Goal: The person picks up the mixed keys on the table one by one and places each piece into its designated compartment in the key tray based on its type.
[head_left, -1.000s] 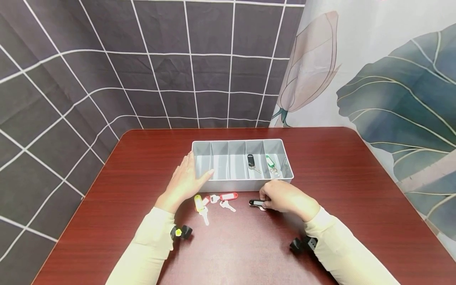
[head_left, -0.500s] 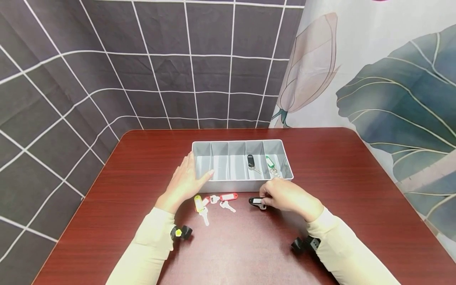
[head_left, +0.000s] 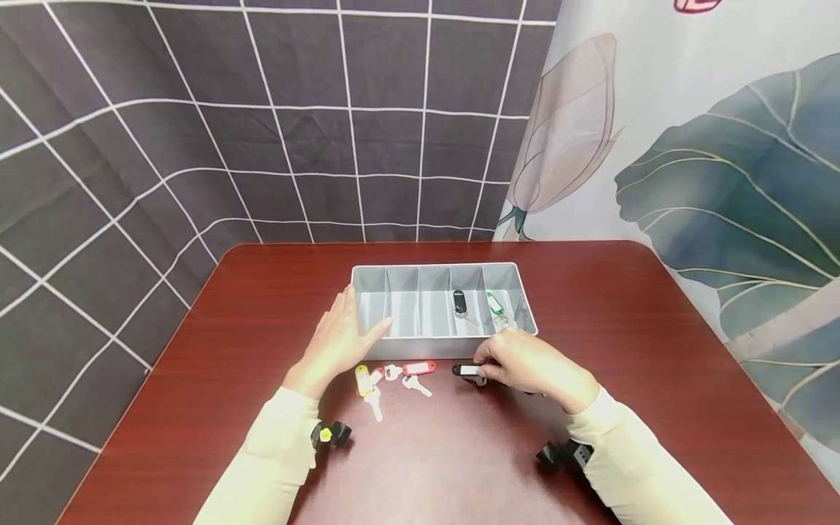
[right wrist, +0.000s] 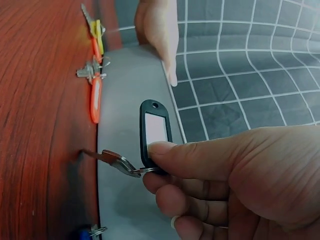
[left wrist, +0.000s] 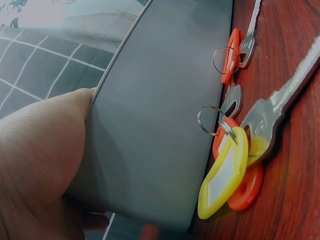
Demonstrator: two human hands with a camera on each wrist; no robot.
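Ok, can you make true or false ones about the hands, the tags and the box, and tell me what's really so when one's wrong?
1. The right hand pinches a black tag. True.
2. The box has three slots. False: the box has five.
3. The green tag is in the far right slot. True.
4. The left hand is holding the green tag. False: the left hand touches the left end of the box.
5. Some keys lie outside the box. True.
6. The yellow tag is inside the box. False: the yellow tag is outside, in front of it.
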